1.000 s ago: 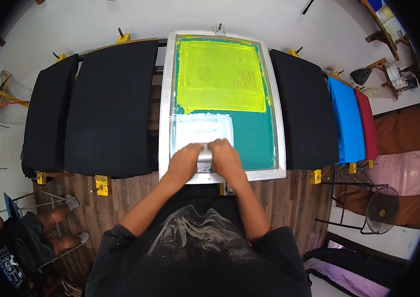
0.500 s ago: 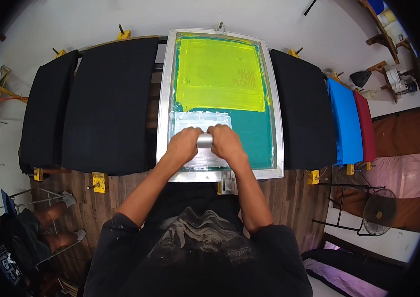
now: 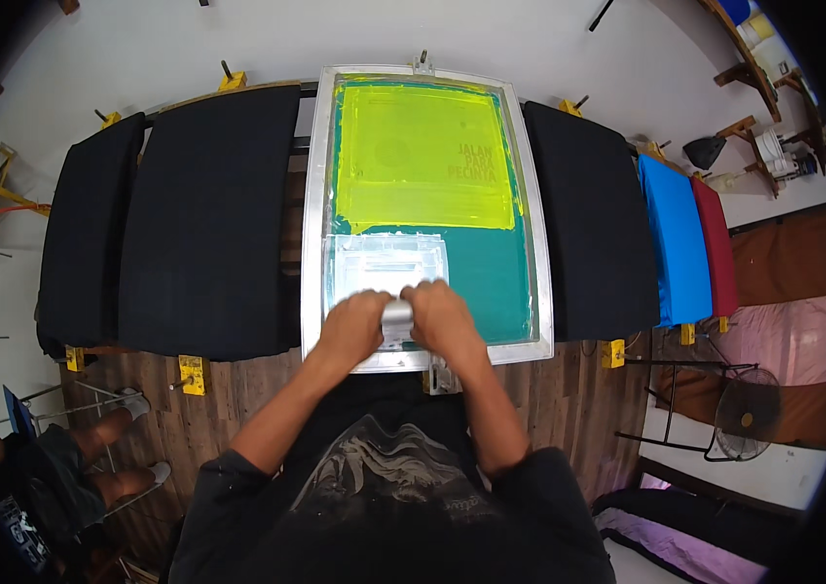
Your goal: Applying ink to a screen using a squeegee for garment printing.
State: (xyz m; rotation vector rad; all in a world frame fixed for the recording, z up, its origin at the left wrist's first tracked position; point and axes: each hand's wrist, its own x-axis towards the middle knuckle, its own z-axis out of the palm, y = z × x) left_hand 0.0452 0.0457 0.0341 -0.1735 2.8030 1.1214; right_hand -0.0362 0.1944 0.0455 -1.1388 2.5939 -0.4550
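Observation:
A silver-framed printing screen lies in front of me. Its green mesh carries a large coat of bright yellow ink on the far part and a patch of white ink at the near left. My left hand and my right hand are wrapped round a squeegee with a silver grip, close to the frame's near edge. Both fists sit side by side, with a short stretch of grip showing between them. The squeegee's blade is hidden behind my hands.
Black cloth-covered boards flank the screen, with blue and red ones further right. Yellow clamps hold their ends. A fan stands at the right. Another person's legs show at the lower left, beside a metal stand.
Both hands have drawn the squeegee nearer to me along the screen, and more of the white ink patch shows beyond them. The whole view has shifted slightly.

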